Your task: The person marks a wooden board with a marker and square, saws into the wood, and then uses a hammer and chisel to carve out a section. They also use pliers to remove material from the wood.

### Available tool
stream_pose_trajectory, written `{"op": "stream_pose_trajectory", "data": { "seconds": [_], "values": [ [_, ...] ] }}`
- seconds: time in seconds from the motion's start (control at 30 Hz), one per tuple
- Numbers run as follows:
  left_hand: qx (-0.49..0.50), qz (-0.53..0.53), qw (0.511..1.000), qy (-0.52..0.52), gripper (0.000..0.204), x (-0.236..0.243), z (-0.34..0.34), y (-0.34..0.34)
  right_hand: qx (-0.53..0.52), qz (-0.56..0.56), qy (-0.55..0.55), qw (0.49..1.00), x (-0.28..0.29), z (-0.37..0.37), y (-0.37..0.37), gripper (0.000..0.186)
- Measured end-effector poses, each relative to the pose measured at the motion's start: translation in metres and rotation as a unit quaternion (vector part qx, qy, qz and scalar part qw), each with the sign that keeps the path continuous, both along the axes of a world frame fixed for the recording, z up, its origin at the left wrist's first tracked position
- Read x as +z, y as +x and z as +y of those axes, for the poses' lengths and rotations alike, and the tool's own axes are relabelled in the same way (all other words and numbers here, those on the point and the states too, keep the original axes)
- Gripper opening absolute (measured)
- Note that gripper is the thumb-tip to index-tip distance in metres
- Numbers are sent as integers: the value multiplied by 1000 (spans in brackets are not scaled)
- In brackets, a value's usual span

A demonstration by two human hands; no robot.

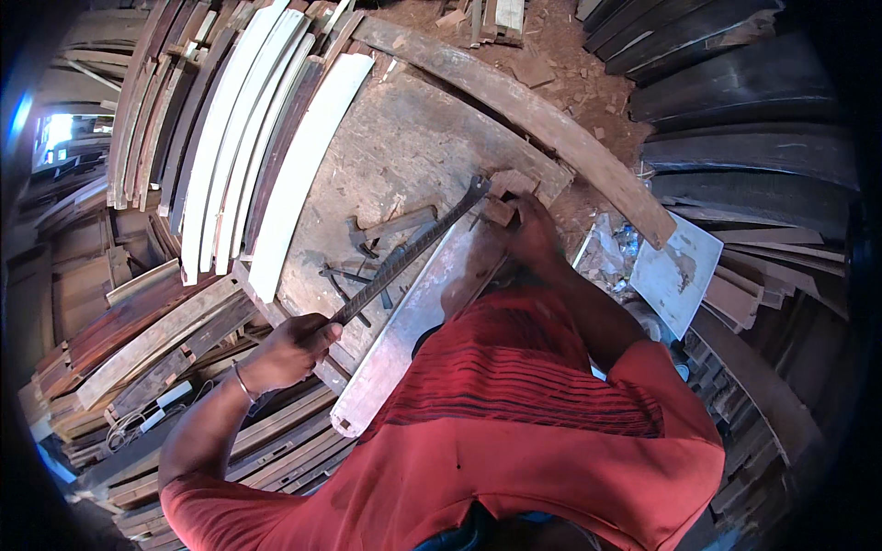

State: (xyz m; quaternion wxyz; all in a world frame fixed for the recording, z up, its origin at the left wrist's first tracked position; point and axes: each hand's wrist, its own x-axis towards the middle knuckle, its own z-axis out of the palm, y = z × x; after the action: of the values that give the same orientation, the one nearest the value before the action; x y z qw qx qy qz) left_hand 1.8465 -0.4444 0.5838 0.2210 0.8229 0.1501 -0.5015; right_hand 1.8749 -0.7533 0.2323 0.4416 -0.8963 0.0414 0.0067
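My left hand [294, 356] is closed on the lower end of a long dark metal bar [404, 255], which slants up to the right, its far end beside a small wooden block [507, 188]. My right hand [528, 230] is closed on that block, at the top end of a pale, scuffed plank [381, 367] lying in front of me. Left of the bar, a hammer [390, 222] and several dark metal tools [335, 294] lie on a worn wooden work surface [413, 119].
A long curved board [597, 161] lies along the surface's far edge. White and brown planks [225, 129] are stacked at left, more timber [161, 354] below them, dark boards [735, 147] at right. A white panel [678, 275] and litter [602, 262] sit right of my arm.
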Motion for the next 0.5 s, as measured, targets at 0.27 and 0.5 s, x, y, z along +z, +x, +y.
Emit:
{"op": "stream_pose_trajectory", "data": {
  "seconds": [0.27,0.5],
  "values": [
    [-133,-84,987,43,47,-13,23,-44,-13,-81,13,997,-20,10,-2,76],
    [-91,-70,991,65,39,-46,41,-65,-49,-33,-20,998,-20,14,-4,63]
  ]
}}
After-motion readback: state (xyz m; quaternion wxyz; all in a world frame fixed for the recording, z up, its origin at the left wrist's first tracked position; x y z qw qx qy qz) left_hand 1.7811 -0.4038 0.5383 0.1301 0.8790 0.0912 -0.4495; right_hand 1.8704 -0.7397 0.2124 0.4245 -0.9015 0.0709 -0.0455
